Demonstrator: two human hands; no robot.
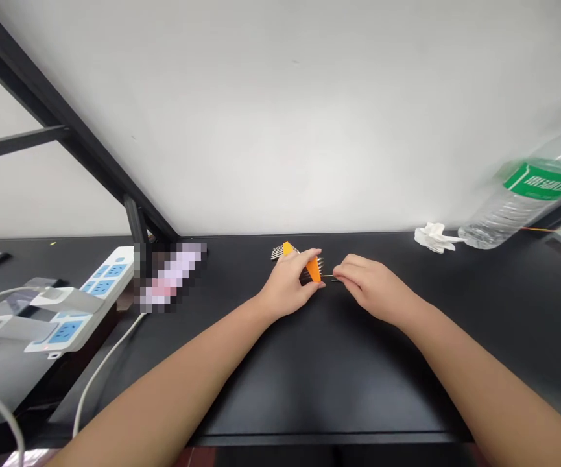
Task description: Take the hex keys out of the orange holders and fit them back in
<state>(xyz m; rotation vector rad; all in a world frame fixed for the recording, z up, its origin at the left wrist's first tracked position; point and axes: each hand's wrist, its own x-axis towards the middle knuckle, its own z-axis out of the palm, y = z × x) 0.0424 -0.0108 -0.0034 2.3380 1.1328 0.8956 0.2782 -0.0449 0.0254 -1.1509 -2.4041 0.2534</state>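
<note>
My left hand [290, 279] is closed around an orange holder [314, 268] near the back of the black table. Several slim metal rods, which look like hex keys [277, 252], stick out of the holder on both sides. Just to the right, my right hand [370, 285] pinches the end of one thin metal rod [327, 276]. That rod reaches toward the holder's right side; whether it sits in a slot I cannot tell. Below the right fingertips shows a short dark thin piece [337, 281]. My left fingers hide part of the holder.
A white power strip [115, 275] with plugged-in chargers and cables stands at the left, beside a blurred-out pinkish object [170, 279]. At the back right are a crumpled tissue [434, 237] and a large clear bottle [508, 204]. A black metal frame [85, 155] slants along the left.
</note>
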